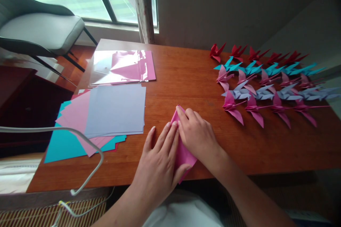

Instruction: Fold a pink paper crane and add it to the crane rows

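Observation:
A folded magenta paper point(182, 153) lies on the wooden table point(191, 78) near its front edge. My left hand point(160, 159) rests flat on the paper's left side, fingers stretched out and together. My right hand point(198, 134) presses on the paper's upper part, its fingertips at the top corner. Both hands hide much of the sheet.
A stack of loose square sheets point(106, 113) in lilac, pink and teal lies to the left, with a shiny plastic packet of pink paper point(122, 65) behind it. Rows of finished paper cranes point(266, 78) fill the right side. A grey chair point(39, 28) stands by the window. A white cable point(87, 181) hangs at the front left.

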Available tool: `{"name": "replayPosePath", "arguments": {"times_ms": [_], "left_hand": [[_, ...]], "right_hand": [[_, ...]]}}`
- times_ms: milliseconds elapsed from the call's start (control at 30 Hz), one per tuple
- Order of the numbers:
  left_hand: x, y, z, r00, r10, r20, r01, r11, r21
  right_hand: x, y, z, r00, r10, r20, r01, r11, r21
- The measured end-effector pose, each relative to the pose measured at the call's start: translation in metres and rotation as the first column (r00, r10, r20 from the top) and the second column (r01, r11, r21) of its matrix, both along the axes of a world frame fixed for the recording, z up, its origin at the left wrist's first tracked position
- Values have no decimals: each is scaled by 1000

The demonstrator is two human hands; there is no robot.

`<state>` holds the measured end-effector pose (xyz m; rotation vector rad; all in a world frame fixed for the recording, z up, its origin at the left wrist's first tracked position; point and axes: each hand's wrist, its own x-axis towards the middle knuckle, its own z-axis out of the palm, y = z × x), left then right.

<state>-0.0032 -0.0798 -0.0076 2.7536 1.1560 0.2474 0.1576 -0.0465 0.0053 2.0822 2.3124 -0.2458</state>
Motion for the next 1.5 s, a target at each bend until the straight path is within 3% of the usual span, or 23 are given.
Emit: {"name": "replayPosePath", "arguments": {"times_ms": [1500], "left_hand": [[-4, 3, 0, 999, -37, -5, 37, 999, -19]], "right_hand": [[0, 4, 5, 999, -34, -22, 33, 999, -37]]}}
